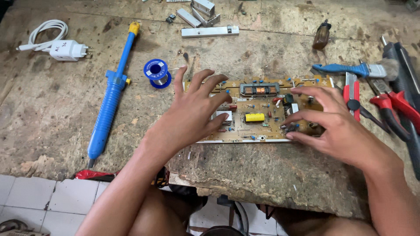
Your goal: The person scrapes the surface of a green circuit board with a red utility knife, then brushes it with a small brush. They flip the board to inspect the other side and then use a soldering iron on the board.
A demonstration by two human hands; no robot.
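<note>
Worn, scarred wood makes up the table [52, 113], and the things lie across it from nine o'clock round to three. At about ten o'clock sits a white charger [68, 50] with a coiled white cable; a small handwritten mark shows on its side. Next comes a long blue desoldering pump [109, 96] with a yellow tip, lying lengthwise from eleven towards seven. Just right of it, a blue spool of solder [156, 73] stands with a round white label on its face. At twelve o'clock lie pale metal bars [210, 30].

In the middle rests a tan circuit board [258, 111] carrying a yellow block and a copper-wound part. The left hand [194, 113] lies over its left end, fingers spread wide and flat, pinching nothing. The right hand [332, 124] covers its right end, fingers splayed and curved, their tips touching the board's parts.

At one o'clock stands a brown-handled screwdriver [322, 36]. At three o'clock lie a blue-handled brush [350, 69] and red-handled pliers [391, 105].
</note>
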